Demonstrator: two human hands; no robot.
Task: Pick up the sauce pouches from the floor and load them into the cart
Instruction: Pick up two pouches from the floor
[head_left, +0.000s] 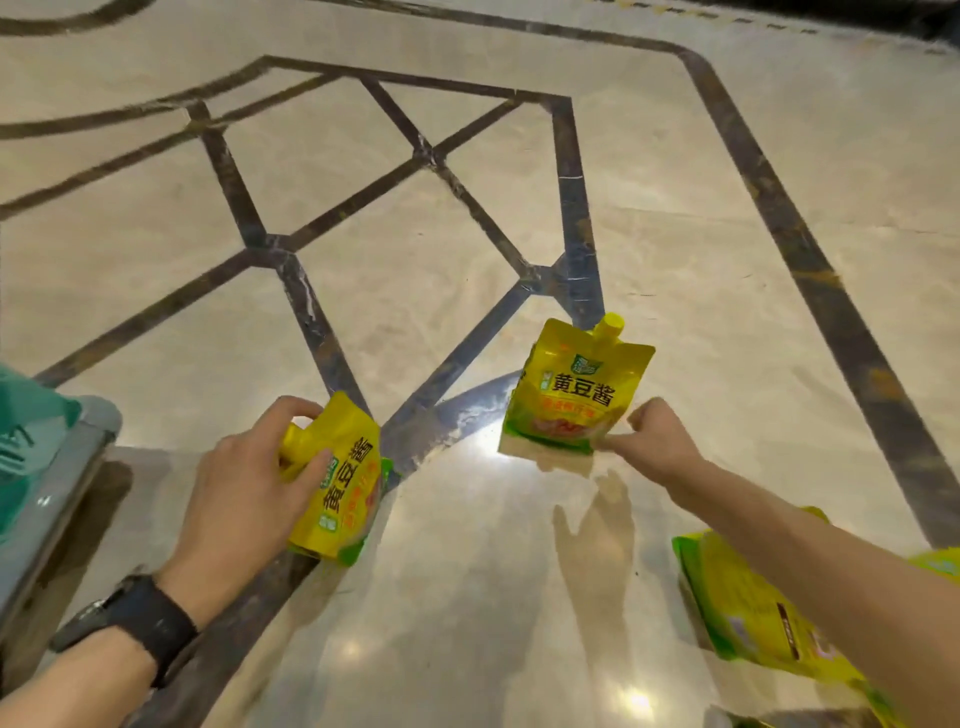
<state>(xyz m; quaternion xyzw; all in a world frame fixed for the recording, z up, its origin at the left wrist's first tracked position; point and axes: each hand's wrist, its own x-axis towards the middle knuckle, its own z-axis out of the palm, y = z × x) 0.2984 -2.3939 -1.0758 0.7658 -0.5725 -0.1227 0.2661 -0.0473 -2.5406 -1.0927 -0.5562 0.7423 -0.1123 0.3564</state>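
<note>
Head view shows the left hand curled round one pouch near its spout, lower left of centre. The right hand pinches the bottom corner of a second pouch, right of centre, low over the floor. A corner pinch looks weak for a floppy, full bag, so a fuller hold across its body seems safer before swinging both towards the cart at the left edge. More pouches lie at lower right.

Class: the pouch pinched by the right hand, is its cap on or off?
On: the yellow cap sits in place at the top of the pouch.
</note>
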